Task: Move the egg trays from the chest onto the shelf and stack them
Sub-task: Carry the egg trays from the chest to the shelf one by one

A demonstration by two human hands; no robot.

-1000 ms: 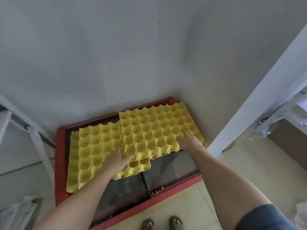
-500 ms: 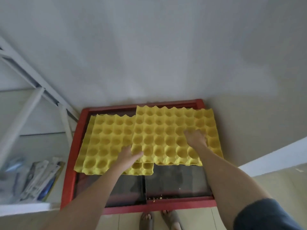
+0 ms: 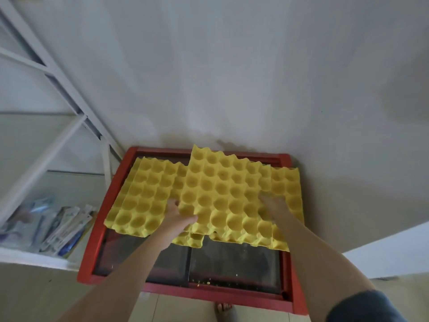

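Yellow egg trays lie on a red-framed chest (image 3: 102, 219) with a dark glass top. One tray (image 3: 222, 194) is raised at its far edge and tilted toward me. My left hand (image 3: 178, 217) grips its near left edge, thumb on top. My right hand (image 3: 274, 205) presses on its right side with fingers in the cups. A second tray (image 3: 144, 196) lies flat to the left, and a third tray (image 3: 287, 189) shows underneath at the right. A white metal shelf (image 3: 46, 259) stands to the left of the chest.
Packets and papers (image 3: 62, 228) lie on the shelf's lower board. A grey wall (image 3: 232, 77) rises right behind the chest. A white wall edge (image 3: 383, 247) is at the right. My feet (image 3: 224, 307) stand on the tiled floor before the chest.
The middle tray's far edge has lifted off the stack and slid left over the left tray. My view has swung left, bringing more of the shelf into sight.
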